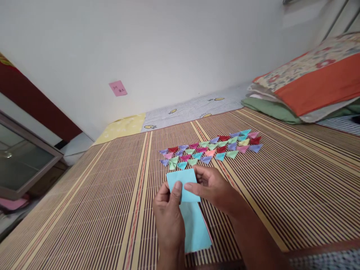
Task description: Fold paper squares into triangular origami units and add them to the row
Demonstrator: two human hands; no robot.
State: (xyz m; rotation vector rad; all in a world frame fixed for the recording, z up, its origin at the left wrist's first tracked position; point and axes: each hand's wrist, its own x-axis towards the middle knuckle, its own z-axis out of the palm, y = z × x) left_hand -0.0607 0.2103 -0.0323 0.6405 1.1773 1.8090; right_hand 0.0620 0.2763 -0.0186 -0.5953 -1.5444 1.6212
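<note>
A light blue square of paper (185, 175) is held up between both hands. My left hand (170, 213) grips its lower left part, thumb on the front face. At the right side, my right hand (215, 189) pinches it between thumb and fingers. Below lies a larger light blue sheet (195, 227) on the striped mat, partly hidden by my left hand and the held square. Several rows of small folded paper triangles (210, 153) in many colours lie on the mat just beyond my hands.
The striped mat (112, 191) covers the bed. Folded bedding with a floral and orange cover (323, 84) lies at the right. A pink note (118, 88) is on the white wall. A glass-fronted cabinet (25, 161) stands at the left.
</note>
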